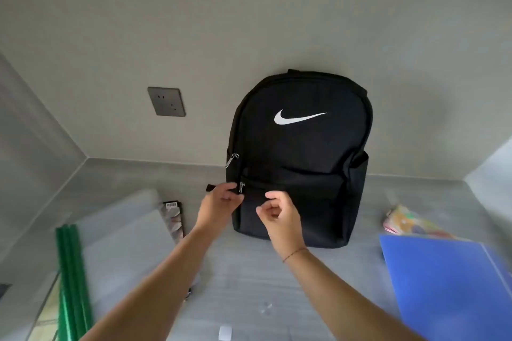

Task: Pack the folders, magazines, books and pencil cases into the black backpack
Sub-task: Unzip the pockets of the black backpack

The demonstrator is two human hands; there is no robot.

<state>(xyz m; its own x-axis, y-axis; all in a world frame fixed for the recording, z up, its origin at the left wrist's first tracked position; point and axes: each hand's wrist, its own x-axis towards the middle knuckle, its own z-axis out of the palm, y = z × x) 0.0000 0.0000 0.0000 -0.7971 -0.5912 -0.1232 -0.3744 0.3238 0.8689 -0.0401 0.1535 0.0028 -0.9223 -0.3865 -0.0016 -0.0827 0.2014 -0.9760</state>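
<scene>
A black backpack (299, 152) with a white swoosh stands upright against the wall, its zips closed. My left hand (220, 203) is at the front pocket's left end, fingers right by the metal zip pull (242, 187). My right hand (279, 212) hovers in front of the pocket, fingers curled, holding nothing. A blue folder (448, 282) lies at the right. Behind it sits a colourful pencil case (410, 223). At the left lie a pale grey folder or magazine (130, 232), a book (174, 217) with a barcode, and a green-spined folder (72, 282).
The grey table (249, 285) meets the wall just behind the backpack. A wall socket (166, 102) is mounted to the left of the bag. A small white object (225, 333) lies near the front edge.
</scene>
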